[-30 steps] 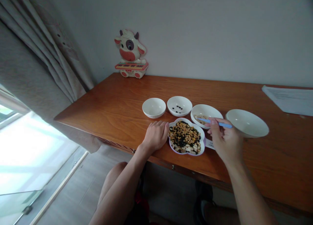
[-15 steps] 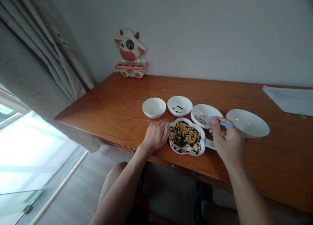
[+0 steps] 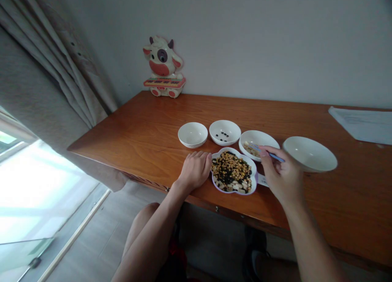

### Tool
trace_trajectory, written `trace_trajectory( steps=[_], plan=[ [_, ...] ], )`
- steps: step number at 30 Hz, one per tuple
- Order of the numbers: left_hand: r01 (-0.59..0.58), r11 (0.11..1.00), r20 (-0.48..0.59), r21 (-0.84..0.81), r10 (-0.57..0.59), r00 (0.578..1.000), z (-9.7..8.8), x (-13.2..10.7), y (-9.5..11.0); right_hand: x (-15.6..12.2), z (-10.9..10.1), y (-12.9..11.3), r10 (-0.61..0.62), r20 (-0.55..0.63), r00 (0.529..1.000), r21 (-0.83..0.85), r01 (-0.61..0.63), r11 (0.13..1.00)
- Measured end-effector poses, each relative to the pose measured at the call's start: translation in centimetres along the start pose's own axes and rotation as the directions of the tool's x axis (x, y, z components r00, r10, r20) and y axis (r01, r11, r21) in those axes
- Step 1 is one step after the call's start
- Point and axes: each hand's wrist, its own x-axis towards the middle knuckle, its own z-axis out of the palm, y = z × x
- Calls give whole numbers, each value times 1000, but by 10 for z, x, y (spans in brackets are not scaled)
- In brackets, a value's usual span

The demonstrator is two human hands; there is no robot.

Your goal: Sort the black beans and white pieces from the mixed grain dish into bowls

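Observation:
My right hand point(image 3: 283, 173) pinches slim blue tweezers point(image 3: 274, 155), their tip inside a white bowl point(image 3: 266, 138) that holds some pale seeds or nut pieces. Closed at the left edge of a scalloped white and purple tray point(image 3: 219, 189), my left hand point(image 3: 197, 167) grips its rim, with the fingertips partly hidden. Mixed yellow, black and pale beans and seeds point(image 3: 232, 169) fill the tray. Behind it, a second white bowl point(image 3: 225, 126) contains several black beans.
A white bowl point(image 3: 192, 134) stands at the left of the row and a larger white one point(image 3: 309, 153) at the right. A toy cow with a keyboard point(image 3: 163, 69) sits at the back of the wooden table point(image 3: 137, 135). Papers point(image 3: 364, 124) lie at the far right.
My right hand has shifted slightly left and the tweezers have turned, their back end lower and their tip still in the bowl. My left hand stays put.

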Motion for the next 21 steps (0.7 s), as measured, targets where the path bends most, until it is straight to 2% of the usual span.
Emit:
trace_trajectory(
  steps=[6,21],
  plan=[
    [-6,1000,-3,4,6,1000,2,-1,-2,3,-5,-11,-89,62,994,-45,92,995],
    [-2,1000,6,15,2,1000,4,-1,-2,3,-6,-15,-150,126,981,-32,155,987]
  ],
)
